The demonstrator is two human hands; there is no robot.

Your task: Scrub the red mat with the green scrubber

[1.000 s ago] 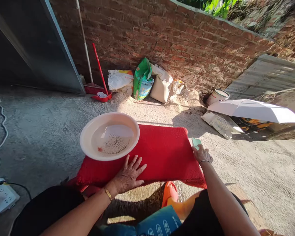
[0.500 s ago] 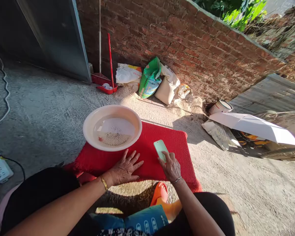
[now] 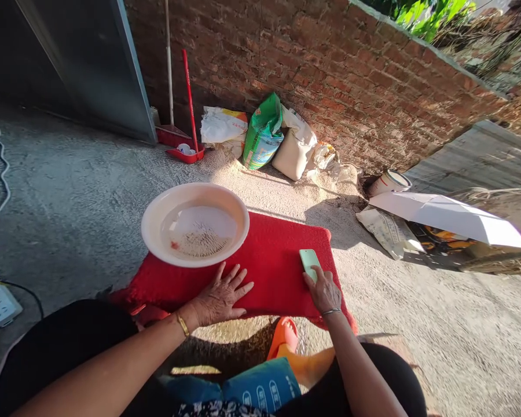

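Note:
My left hand point(image 3: 220, 296) lies flat with spread fingers on a red cloth point(image 3: 273, 255), which covers a low surface. Fingers of my right hand point(image 3: 326, 291) curl over the near end of a flat, light green oblong point(image 3: 309, 259) with rounded corners. It rests on the cloth's right part; its underside is hidden and I cannot tell its exact kind. Just beyond my left fingertips stands a pale pink basin point(image 3: 151, 231) holding water, on the cloth's far left part. A small reddish spot shows inside it.
A red dustpan point(image 3: 186, 155), a green sack point(image 3: 263, 136) and a beige sack point(image 3: 293, 153) stand along the brick wall point(image 3: 304, 63). At the right lies a white panel point(image 3: 451, 217). A white power strip point(image 3: 0, 304) is at the left; an orange slipper point(image 3: 284, 336) shows below.
My right hand has moved right across the red cloth with the light green oblong. My left hand stays in place on the cloth. The view has shifted slightly.

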